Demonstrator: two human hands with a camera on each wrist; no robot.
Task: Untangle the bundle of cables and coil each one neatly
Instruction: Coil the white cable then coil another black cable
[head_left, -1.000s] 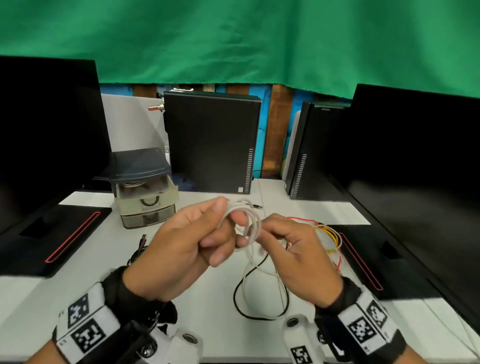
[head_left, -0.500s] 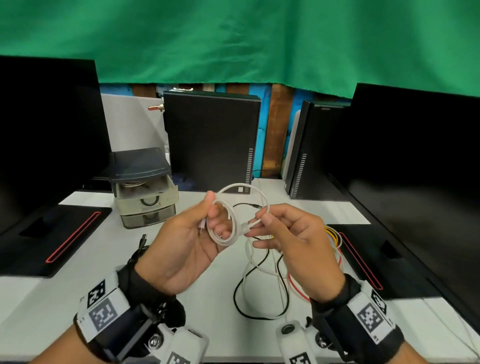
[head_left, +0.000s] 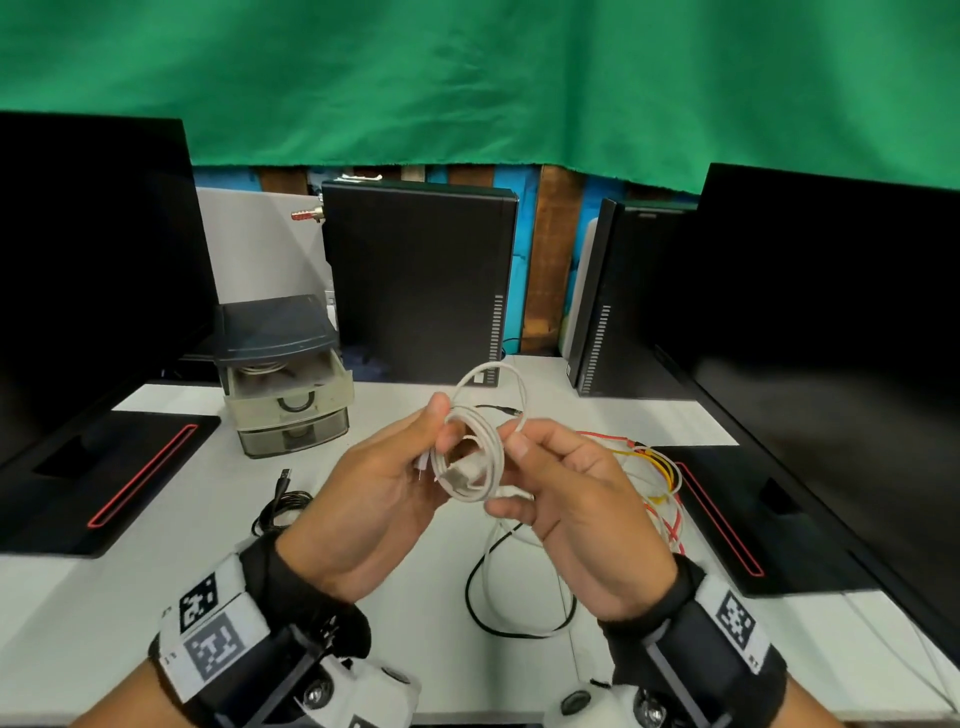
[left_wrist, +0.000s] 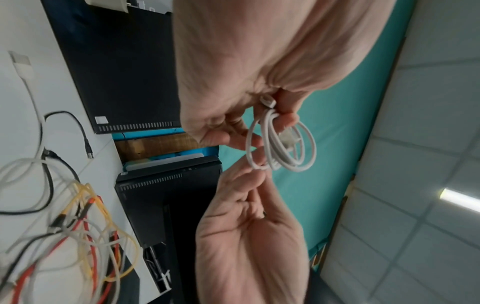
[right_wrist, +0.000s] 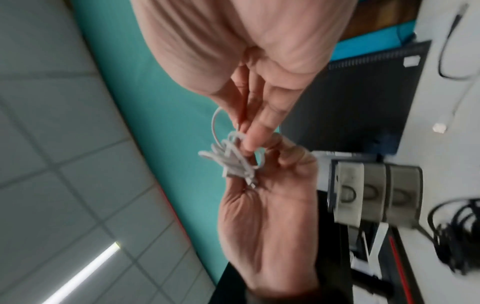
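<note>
Head cam: both hands are raised over the counter, palms turned toward each other. Left hand has thumb and fingers clamped on a small coil of white cable; right hand pinches the top loop. Loose red, yellow and black cables lie on the counter just right of the hands.

Left wrist cam: left hand grips the coil by one side, connector tucked under the thumb.

Right wrist cam: pretty blurry, but right hand has its fingertips closed on the coil.
</note>
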